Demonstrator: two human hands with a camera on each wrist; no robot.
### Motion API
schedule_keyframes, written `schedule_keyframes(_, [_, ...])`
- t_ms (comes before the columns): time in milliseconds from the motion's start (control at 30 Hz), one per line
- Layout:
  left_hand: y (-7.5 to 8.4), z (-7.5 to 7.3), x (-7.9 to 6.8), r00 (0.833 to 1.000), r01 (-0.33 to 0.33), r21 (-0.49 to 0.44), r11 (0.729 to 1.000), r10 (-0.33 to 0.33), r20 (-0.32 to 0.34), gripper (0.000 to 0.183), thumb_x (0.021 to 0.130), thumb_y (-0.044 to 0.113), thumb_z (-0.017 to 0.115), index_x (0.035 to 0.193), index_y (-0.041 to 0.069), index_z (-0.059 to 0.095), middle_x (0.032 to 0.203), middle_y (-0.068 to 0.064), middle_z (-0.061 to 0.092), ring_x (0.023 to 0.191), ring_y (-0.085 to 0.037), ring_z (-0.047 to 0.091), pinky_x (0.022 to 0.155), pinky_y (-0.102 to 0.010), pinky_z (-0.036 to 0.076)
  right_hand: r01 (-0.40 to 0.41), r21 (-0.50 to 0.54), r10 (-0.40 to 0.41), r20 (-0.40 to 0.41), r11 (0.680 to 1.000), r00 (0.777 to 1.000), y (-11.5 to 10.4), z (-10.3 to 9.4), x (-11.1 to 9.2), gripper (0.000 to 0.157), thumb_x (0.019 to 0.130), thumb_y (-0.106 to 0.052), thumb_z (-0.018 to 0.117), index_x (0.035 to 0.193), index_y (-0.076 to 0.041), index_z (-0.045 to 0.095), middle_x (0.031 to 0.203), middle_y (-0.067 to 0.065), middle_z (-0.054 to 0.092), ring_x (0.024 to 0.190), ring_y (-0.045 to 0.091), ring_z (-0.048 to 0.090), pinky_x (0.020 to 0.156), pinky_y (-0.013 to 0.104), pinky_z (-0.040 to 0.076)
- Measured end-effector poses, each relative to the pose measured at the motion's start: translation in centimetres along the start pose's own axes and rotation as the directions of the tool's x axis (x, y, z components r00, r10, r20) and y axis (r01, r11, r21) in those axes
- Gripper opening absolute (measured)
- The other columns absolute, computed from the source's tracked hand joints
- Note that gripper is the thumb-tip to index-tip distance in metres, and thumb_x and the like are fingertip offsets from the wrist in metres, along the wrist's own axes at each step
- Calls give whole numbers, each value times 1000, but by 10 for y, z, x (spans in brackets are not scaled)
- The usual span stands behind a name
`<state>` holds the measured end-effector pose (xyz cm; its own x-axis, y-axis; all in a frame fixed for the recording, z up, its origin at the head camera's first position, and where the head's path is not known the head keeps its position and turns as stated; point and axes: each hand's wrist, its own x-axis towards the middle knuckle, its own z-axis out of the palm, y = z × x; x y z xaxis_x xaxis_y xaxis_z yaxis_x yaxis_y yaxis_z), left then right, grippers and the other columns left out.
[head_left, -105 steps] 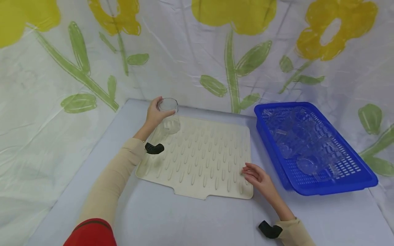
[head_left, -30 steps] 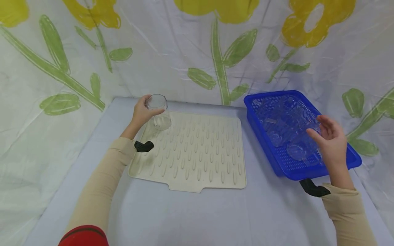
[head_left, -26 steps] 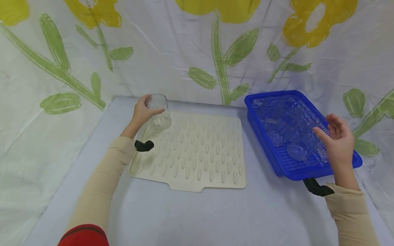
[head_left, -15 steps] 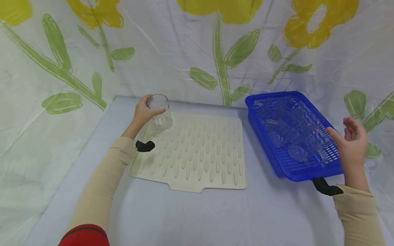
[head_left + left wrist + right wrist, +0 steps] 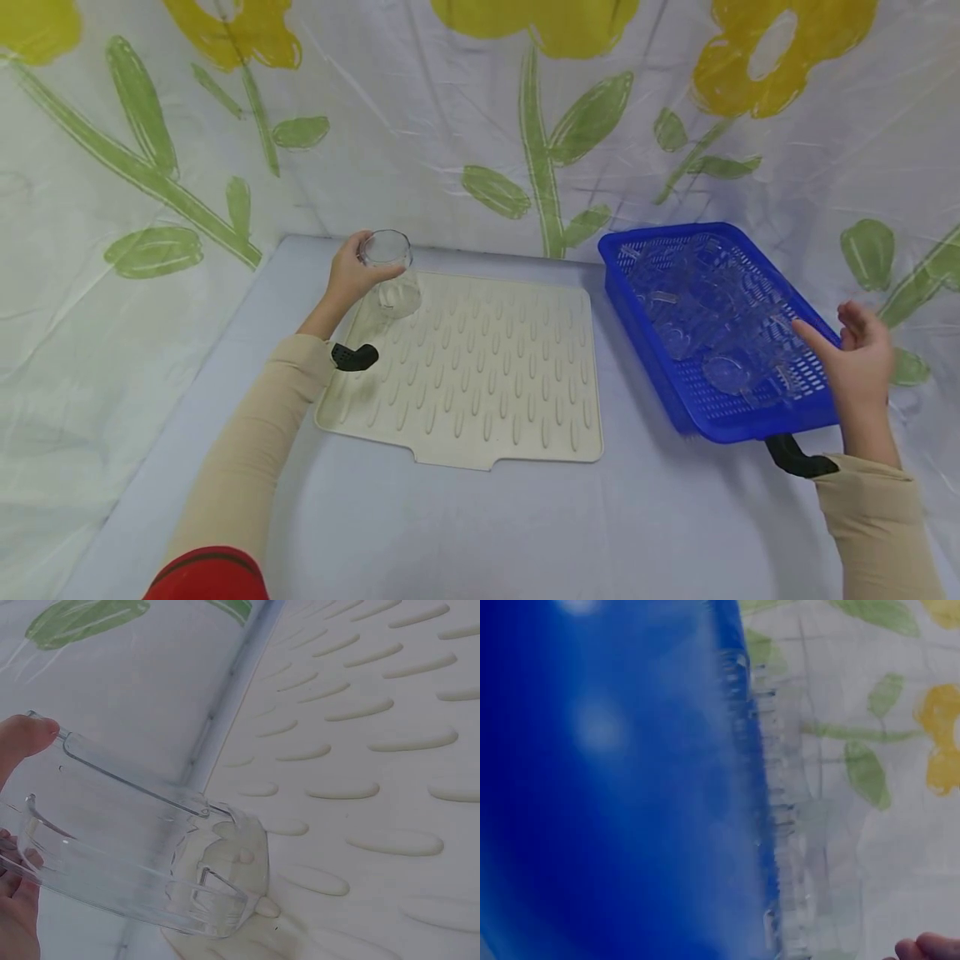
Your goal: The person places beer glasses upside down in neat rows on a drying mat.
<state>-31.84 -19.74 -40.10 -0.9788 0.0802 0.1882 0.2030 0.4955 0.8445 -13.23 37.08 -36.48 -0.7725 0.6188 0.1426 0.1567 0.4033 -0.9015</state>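
Observation:
At the back left corner of the cream ridged drying mat (image 5: 487, 392), my left hand (image 5: 352, 275) grips a clear tumbler (image 5: 401, 298) near its rim. The left wrist view shows the tumbler (image 5: 135, 832) with its faceted base against the mat's ridges, thumb on one side and fingers on the other. My right hand (image 5: 862, 367) holds nothing; its thumb is spread and its fingers are loosely bent. It hovers by the right front corner of a blue plastic basket (image 5: 750, 432), whose wall (image 5: 630, 787) fills much of the right wrist view.
Several clear glass pieces (image 5: 727, 371) lie jumbled inside the basket, right of the mat. A pale cloth covers the table (image 5: 450, 533). Behind it hangs a white sheet (image 5: 420, 167) with painted yellow flowers. A black wrist device (image 5: 798, 458) sits below the right hand.
My right hand has moved from the mat's right edge, across the basket, to its right front corner, lately slowing. My left hand keeps its grip on the tumbler in the same mat corner.

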Motion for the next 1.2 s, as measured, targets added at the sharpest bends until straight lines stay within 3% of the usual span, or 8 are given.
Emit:
schedule_keyframes(233, [0,-1,0,1000,1,-8,1000,-1,2,81,71,20,77,135,-1,32,135,-20,33,121,-35,33,95,-43,33,-14,-112,23,81,994,996,17,1,2,75,82,-23,64,141,-1,22,143,13,24,130,14,20,99,15,17])
schedule_keyframes(633, [1,0,0,1000,16,-15,1000,-16,1,82,71,20,77,135,-2,32,135,-19,33,121,-34,34,94,-43,34,36,-218,10,207,975,978,30,12,-2,89,82,-33,63,141,4,7,144,22,6,131,31,8,105,37,12])
schedule_keyframes(933, [1,0,1,1000,18,-12,1000,-18,-4,82,71,21,77,135,-1,32,135,-19,33,120,-34,34,94,-43,34,41,-288,14,188,957,982,32,15,-1,88,80,-38,64,141,3,15,139,25,19,126,40,19,101,47,19])
schedule_keyframes(1200, [-1,0,1,1000,23,-11,1000,-23,-2,82,71,21,77,135,0,32,135,-19,33,121,-33,34,95,-42,34,20,-296,31,166,955,986,32,15,0,85,80,-39,64,140,3,21,136,26,28,124,40,26,100,48,22])
